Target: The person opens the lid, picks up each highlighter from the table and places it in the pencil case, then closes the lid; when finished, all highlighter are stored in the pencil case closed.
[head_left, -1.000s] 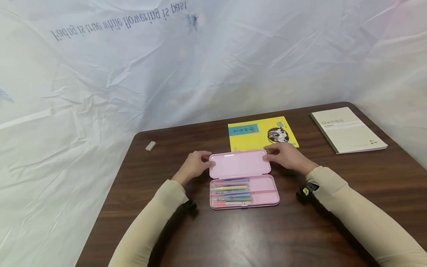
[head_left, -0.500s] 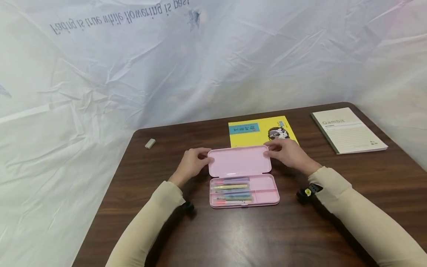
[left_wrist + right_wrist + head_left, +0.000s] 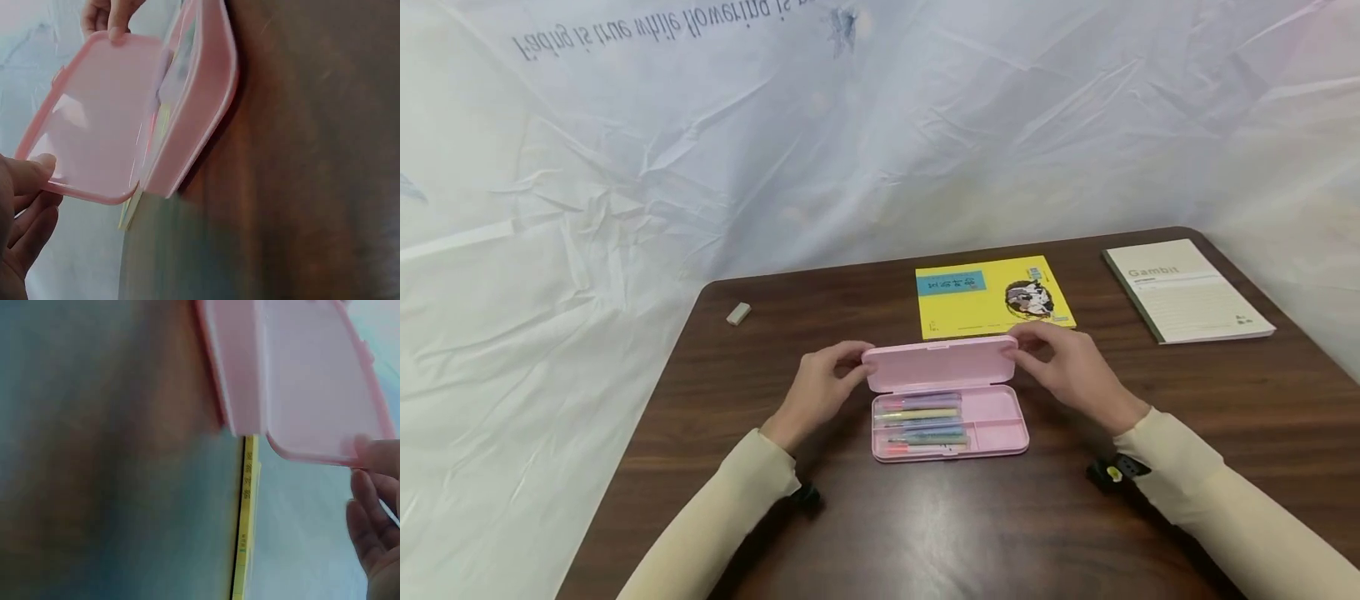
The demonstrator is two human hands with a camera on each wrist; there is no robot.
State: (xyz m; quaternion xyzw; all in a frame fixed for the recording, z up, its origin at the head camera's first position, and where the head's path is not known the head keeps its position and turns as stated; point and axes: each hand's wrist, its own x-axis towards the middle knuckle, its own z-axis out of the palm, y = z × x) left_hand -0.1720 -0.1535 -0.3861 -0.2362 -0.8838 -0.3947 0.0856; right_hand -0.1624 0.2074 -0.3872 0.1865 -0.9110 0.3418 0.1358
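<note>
A pink pencil case [image 3: 1000, 407] lies on the table with its lid [image 3: 940, 367] raised at a steep tilt. Several pastel pens [image 3: 925, 414] fill the left part of its base; the small compartments at the right show bare pink. My left hand [image 3: 820, 385] pinches the lid's left end between thumb and fingers. At the opposite end, my right hand [image 3: 1071, 367] pinches the lid the same way. In the left wrist view the thumb [image 3: 44, 165] presses the lid's inner face, and the right wrist view shows a like grip on the lid's edge [image 3: 312, 457].
Behind the case lies a yellow book [image 3: 977, 308]. A cream notebook [image 3: 1187, 292] sits at the back right of the dark wooden table [image 3: 775, 308], and a small white eraser [image 3: 738, 313] near the back left. A white cloth [image 3: 880, 167] hangs behind the table.
Both hands have swung the lid up and toward me from lying nearly flat back. It looks much steeper now, and more of the yellow book shows behind it. The pens stay in place.
</note>
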